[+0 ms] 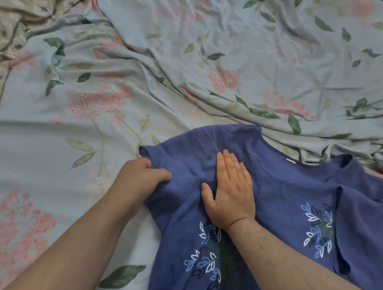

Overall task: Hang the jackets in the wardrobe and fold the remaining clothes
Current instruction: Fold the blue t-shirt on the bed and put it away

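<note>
1. Blue top: a short-sleeved garment in blue cloth, spread on the bed at the lower right of the head view, neckline toward the far side. A small pale label showed at the neckline.
2. Leaf prints: two clusters of white, light-blue and dark leaves on the top, one near the lower middle, one to the right.
3. Left hand: fingers curled, pinching the edge of the top's left sleeve, gathering the cloth into a small bunch.
4. Right hand: laid flat on the top just beside the left hand, fingers straight and together, thumb spread, pressing the cloth and gripping nothing.
5. Right part of the top: a fold or flap appeared to lie over the body, though its exact layering was unclear.
6. Bedsheet: pale blue-grey with pink blossoms and green leaves, heavily wrinkled, under the top.
7. Beige floral cloth: bunched at the upper left corner.
</note>
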The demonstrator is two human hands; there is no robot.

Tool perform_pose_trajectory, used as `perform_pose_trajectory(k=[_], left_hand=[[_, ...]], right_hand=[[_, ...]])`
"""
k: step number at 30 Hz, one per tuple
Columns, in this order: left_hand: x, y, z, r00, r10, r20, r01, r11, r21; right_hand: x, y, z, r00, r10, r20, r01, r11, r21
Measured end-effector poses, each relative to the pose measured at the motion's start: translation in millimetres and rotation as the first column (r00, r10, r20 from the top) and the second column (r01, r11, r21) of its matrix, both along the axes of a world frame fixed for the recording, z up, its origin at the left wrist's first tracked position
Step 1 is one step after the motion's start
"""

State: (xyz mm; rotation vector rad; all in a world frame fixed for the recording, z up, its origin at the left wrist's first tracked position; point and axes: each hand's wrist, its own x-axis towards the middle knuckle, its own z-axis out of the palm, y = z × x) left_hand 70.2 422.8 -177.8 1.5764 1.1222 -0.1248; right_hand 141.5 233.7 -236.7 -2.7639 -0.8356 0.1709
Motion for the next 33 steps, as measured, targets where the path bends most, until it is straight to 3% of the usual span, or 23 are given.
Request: perform_pose_trajectory(k=[2,4,10,12,14,17,19,21,24,28,31,33], left_hand=[[-10,-7,5,0.993,-0.045,0.106,0.044,0.999,0.009],[-16,-8,4,0.971,0.040,0.237,-0.001,0.987,-0.163],[-16,-4,13,0.934,0.124,0.335,-0.011,0.947,-0.320],[-13,-5,18,0.914,0.134,0.382,-0.014,0.953,-0.302],[-9,-10,25,0.900,0.127,0.418,-0.005,0.960,-0.281],[-2,-28,35,0.885,0.028,0.465,0.070,0.979,-0.194],[5,-47,41,0.874,-0.103,0.474,0.131,0.991,-0.026],[16,-66,40,0.869,-0.274,0.413,0.196,0.955,0.222],[31,-100,31,0.854,-0.496,0.157,0.350,0.770,0.533],[40,-138,16,0.764,-0.639,-0.092,0.580,0.616,0.533],[27,-148,5,0.703,-0.707,-0.076,0.658,0.605,0.448],[4,-147,4,0.707,-0.706,-0.043,0.612,0.580,0.538]], right_hand=[[0,0,2,1.000,0.002,0.015,-0.002,1.000,0.019],[2,0,2,1.000,0.028,0.012,-0.028,1.000,-0.014],[14,2,15,0.978,0.072,-0.197,-0.104,0.982,-0.159],[22,0,33,0.944,0.053,-0.327,-0.079,0.995,-0.067],[25,-7,53,0.923,0.005,-0.385,0.051,0.990,0.133],[15,-29,76,0.956,-0.037,-0.292,0.132,0.940,0.313],[1,-48,81,0.961,-0.063,-0.268,0.157,0.925,0.345],[-15,-71,81,0.948,-0.109,-0.299,0.217,0.909,0.356],[-38,-104,75,0.931,-0.177,-0.318,0.287,0.894,0.343],[-56,-150,69,0.944,-0.224,-0.243,0.294,0.904,0.311],[-61,-184,66,0.924,-0.303,-0.232,0.366,0.875,0.317],[-67,-209,66,0.906,-0.360,-0.221,0.417,0.848,0.326]])
